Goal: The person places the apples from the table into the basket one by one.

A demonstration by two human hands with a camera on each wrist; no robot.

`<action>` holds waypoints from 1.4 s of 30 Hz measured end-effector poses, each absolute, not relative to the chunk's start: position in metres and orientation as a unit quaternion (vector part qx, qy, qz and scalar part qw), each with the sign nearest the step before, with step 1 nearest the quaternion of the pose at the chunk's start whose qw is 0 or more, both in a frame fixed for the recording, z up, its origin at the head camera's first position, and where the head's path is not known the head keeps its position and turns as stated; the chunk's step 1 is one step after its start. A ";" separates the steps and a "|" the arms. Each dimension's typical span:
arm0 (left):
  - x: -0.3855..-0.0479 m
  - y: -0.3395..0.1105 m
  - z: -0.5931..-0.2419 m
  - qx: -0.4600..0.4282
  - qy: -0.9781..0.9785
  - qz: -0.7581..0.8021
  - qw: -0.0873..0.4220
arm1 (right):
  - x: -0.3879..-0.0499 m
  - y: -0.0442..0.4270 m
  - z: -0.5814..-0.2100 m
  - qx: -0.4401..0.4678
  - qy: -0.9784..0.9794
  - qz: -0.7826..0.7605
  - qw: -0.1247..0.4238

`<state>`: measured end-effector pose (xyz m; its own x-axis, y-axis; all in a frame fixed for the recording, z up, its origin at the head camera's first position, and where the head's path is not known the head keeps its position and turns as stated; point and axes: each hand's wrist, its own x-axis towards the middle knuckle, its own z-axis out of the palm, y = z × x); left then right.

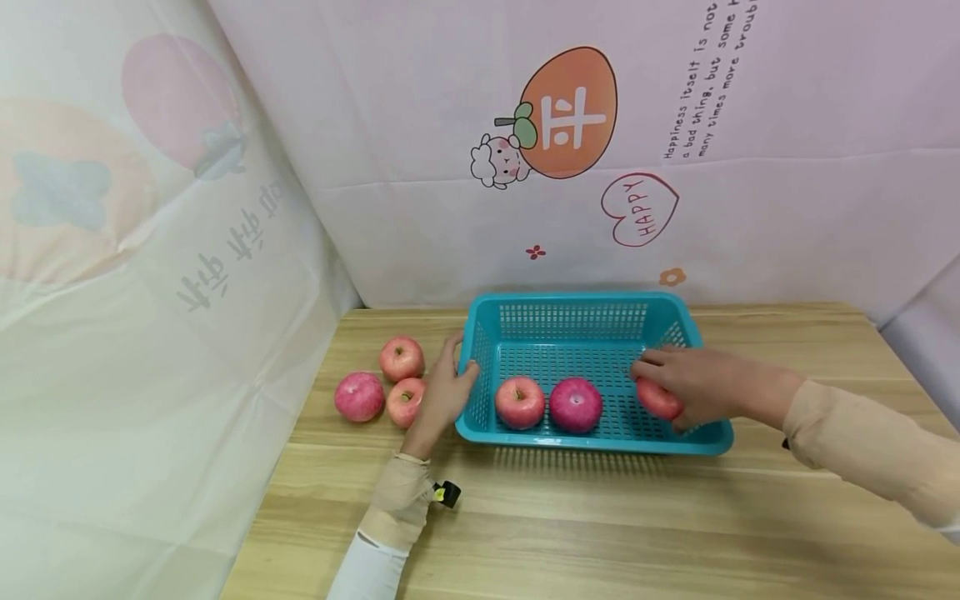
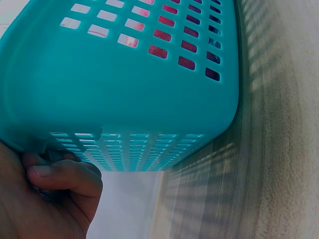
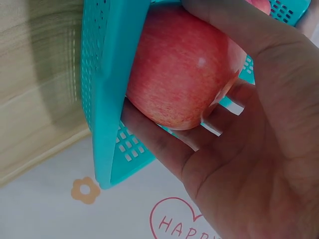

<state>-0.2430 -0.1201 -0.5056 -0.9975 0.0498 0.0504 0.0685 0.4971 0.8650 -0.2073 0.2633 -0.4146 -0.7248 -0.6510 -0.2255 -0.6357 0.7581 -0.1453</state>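
A teal perforated basket (image 1: 592, 445) stands on the wooden table. Inside it, at the front, a pale red apple (image 1: 520, 402) and a darker pink apple (image 1: 576, 405) sit side by side. At the basket's right end my right hand (image 1: 701, 383) grips a red apple (image 1: 657, 400); in the right wrist view the fingers and thumb curl round that apple (image 3: 182, 64). My left hand (image 1: 444, 392) holds the basket's left rim, and the left wrist view shows its fingers (image 2: 70, 174) curled at the basket's edge (image 2: 114, 94).
Left of the basket, three apples lie on the table (image 1: 540, 533): one at the back (image 1: 401, 358), a pink one (image 1: 358, 397) and one (image 1: 406, 402) partly behind my left hand. A printed cloth (image 1: 420, 233) hangs behind the table and another covers the left side.
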 end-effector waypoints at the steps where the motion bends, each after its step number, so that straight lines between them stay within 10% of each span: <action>1: -0.243 -0.120 -0.505 -0.034 -0.864 -0.502 0.009 | -0.207 0.263 -0.415 -0.346 0.928 -0.030 0.134; 42: -0.243 -0.120 -0.507 -0.036 -0.857 -0.514 0.004 | -0.208 0.243 -0.422 -0.374 0.912 0.021 0.164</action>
<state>-0.2430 -0.1204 -0.5074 -0.9973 0.0579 0.0442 0.0662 0.4685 0.8810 -0.2083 0.2430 -0.4222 -0.6660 -0.6763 -0.3148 -0.6900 0.7188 -0.0844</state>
